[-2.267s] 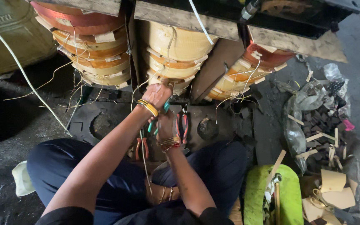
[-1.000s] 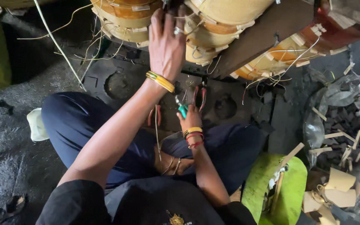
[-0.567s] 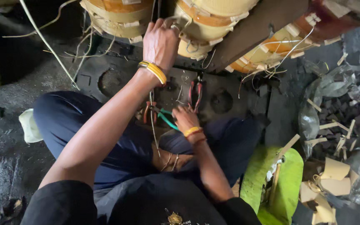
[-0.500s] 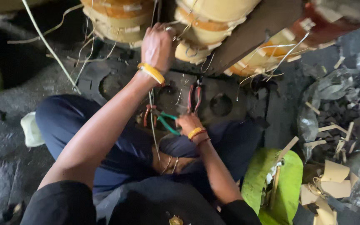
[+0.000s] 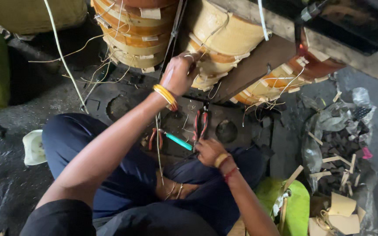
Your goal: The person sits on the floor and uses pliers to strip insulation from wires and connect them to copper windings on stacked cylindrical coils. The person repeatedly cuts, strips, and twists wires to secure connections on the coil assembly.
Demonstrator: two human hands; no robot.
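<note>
Working thin wire at the yellow paper-wrapped coil windings while seated on the floor.

The left hand is raised, its grip pinching loose pale wire leads at the winding's lower edge; many leads hang untrimmed, so much appears left. The right hand is closed round a teal-handled tool by the lap. Red-handled pliers lie on the dark metal base plate; a slanting wooden board crowds the coils.

My left hand hides its own fingertips against the yellow tape-wrapped coil, whose top the edge cuts off. My right hand covers the teal-handled tool's end.
</note>
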